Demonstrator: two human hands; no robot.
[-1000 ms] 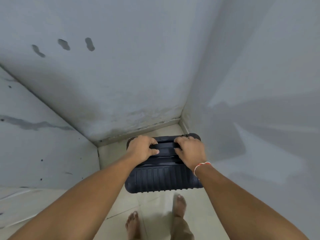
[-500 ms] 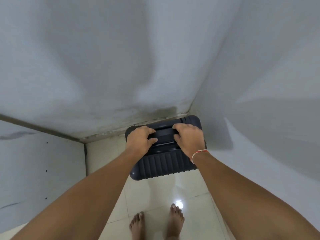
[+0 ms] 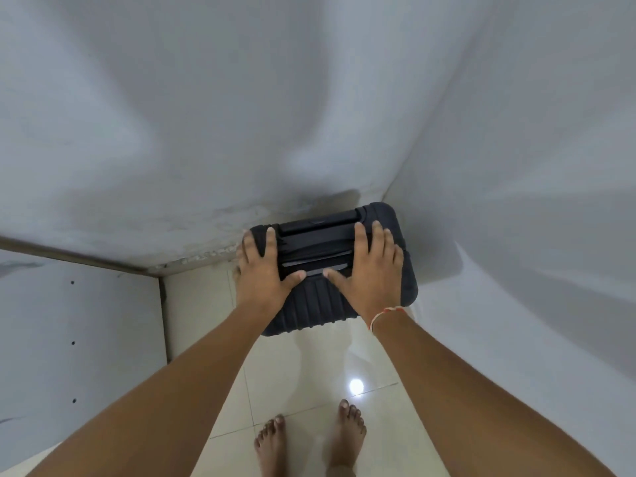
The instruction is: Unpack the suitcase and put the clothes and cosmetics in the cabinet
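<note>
So, the black hard-shell suitcase (image 3: 339, 273) w/ ribbed plastic sides stands upright on the glossy cream tile floor (image 3: 309, 376), tucked into the corner where two pale grey walls meet. Seen from above it's a rounded rectangle, and its top has a recessed flat handle bar running across.

Left hand (image 3: 263, 273) lies flat on the case's left top edge, fingers straight and spread, thumb pointing in toward the middle; not curled round anything. Right hand (image 3: 370, 270) does the same on the right side, palm down, fingers stretched toward the far edge, thumb nearly meeting the other thumb. Both press on top rather than gripping, as far as I can tell; the palms hide what's under them.

Thin red-and-white thread bracelet (image 3: 385, 315) on the right wrist. Bare feet (image 3: 309, 438) on the tiles, near a bright lamp reflection (image 3: 356, 386). Grey flat panel w/ small dark holes (image 3: 75, 342) on the left.
</note>
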